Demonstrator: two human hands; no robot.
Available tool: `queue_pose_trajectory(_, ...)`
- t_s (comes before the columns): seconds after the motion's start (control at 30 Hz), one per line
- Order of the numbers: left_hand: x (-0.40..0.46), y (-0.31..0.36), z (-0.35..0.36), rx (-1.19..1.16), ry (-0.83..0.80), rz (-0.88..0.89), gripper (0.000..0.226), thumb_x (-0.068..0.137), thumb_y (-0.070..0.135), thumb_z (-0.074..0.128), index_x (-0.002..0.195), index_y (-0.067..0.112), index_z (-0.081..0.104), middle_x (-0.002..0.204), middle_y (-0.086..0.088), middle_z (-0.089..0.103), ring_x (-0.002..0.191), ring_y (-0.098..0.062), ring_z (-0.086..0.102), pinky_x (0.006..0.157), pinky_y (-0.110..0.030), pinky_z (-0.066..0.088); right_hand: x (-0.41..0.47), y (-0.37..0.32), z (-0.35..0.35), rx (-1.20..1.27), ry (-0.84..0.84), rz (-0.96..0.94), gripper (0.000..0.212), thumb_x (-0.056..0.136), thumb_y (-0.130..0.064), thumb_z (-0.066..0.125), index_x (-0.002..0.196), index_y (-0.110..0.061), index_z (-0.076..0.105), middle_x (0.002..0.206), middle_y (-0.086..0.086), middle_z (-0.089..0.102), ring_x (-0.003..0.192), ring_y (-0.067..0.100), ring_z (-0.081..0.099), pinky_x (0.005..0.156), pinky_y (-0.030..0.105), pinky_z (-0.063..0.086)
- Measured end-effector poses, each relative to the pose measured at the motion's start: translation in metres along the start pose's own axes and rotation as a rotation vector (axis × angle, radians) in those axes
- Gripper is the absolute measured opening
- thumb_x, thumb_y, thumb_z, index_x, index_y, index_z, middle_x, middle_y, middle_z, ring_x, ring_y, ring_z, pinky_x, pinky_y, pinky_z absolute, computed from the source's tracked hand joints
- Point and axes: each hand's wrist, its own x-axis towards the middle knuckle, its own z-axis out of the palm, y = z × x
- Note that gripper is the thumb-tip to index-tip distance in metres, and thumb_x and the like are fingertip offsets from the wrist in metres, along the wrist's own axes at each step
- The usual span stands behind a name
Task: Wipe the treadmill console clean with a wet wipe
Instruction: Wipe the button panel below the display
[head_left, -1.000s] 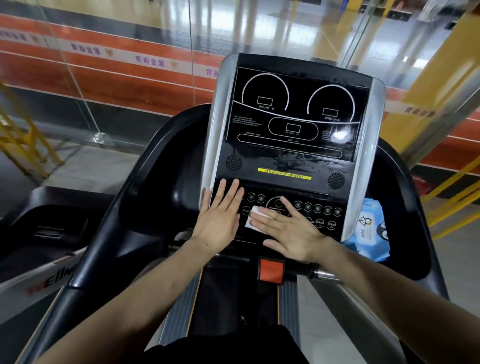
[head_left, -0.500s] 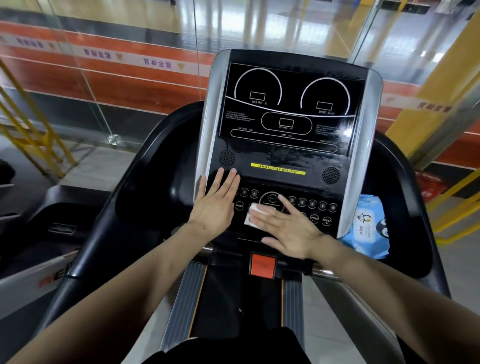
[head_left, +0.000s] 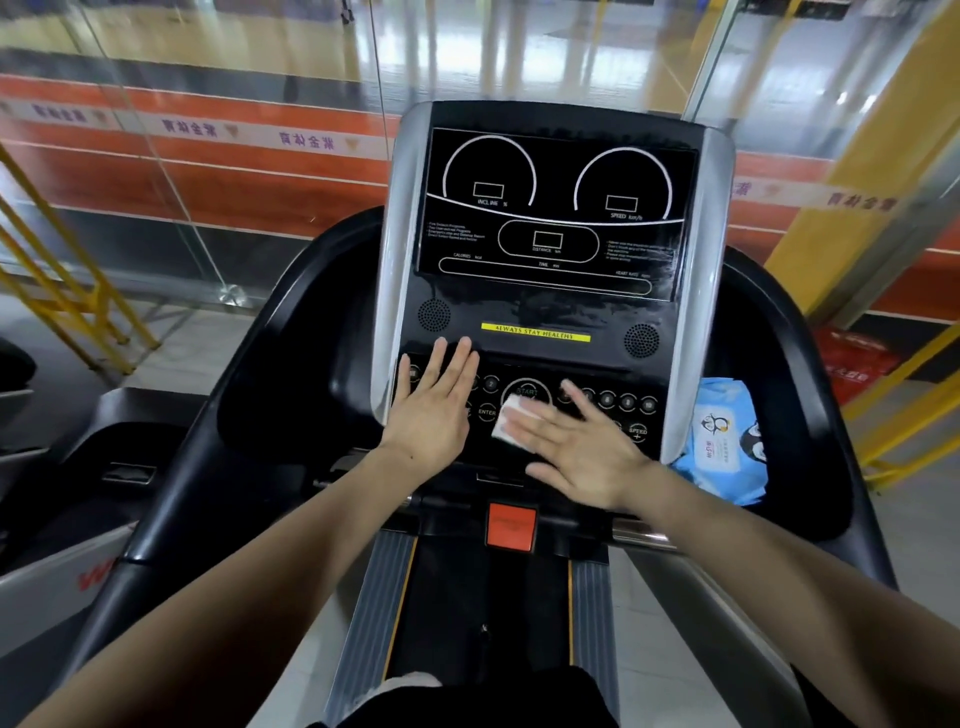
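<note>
The treadmill console (head_left: 550, 270), a black panel framed by silver side rails, fills the centre of the view, its dark display marked with incline, speed, distance and time readouts above a yellow strip (head_left: 535, 333) reading "ALWAYS STAY HEALTHY". Streaks of moisture glisten on the black surface just above that strip and at the display's lower right corner. A folded white wet wipe (head_left: 506, 423) lies on the lower button panel, at about 6 o'clock on the console, just below the round START button (head_left: 525, 391) and beside the ENTER key (head_left: 487, 412). The person's right hand (head_left: 582, 449) presses flat on the wipe with fingers spread, an open grip rather than a pinch; its fingertips are blurred. The left hand (head_left: 434, 410) rests palm down and open at about 7 o'clock on the console, fingers together and pointing up, covering the leftmost buttons and holding nothing. A blue pack of wet wipes (head_left: 724, 441) with a penguin label sits in the tray at the console's 4 o'clock, just beside the right silver rail. An orange-red safety key tab (head_left: 510, 526) hangs below the panel at 6 o'clock, above the treadmill belt (head_left: 478, 613).
</note>
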Motion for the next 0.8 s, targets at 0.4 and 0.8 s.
queue_pose_trajectory(0.4,0.009,0.024,-0.002,0.032,-0.066,0.042,0.080,0.106,0.023,0.040,0.165,0.021,-0.014,0.171,0.010,-0.025,0.158,-0.018,-0.024,0.127,-0.065,-0.003,-0.027,0.001,0.016,-0.001,0.006,-0.051,0.064,0.112,-0.055,0.022,0.168,-0.025,0.015,0.176,-0.005,0.011,0.163,0.014,0.000,0.129,0.060,-0.005)
queue_pose_trajectory(0.8,0.010,0.039,-0.004,0.073,-0.086,-0.019,0.082,0.105,0.022,0.041,0.164,0.019,-0.017,0.172,0.008,-0.025,0.158,-0.020,-0.024,0.126,-0.065,-0.005,-0.037,0.007,0.026,-0.031,0.036,-0.058,0.066,0.112,-0.056,0.025,0.168,-0.023,0.014,0.176,-0.003,0.010,0.163,0.017,-0.001,0.129,0.060,-0.003)
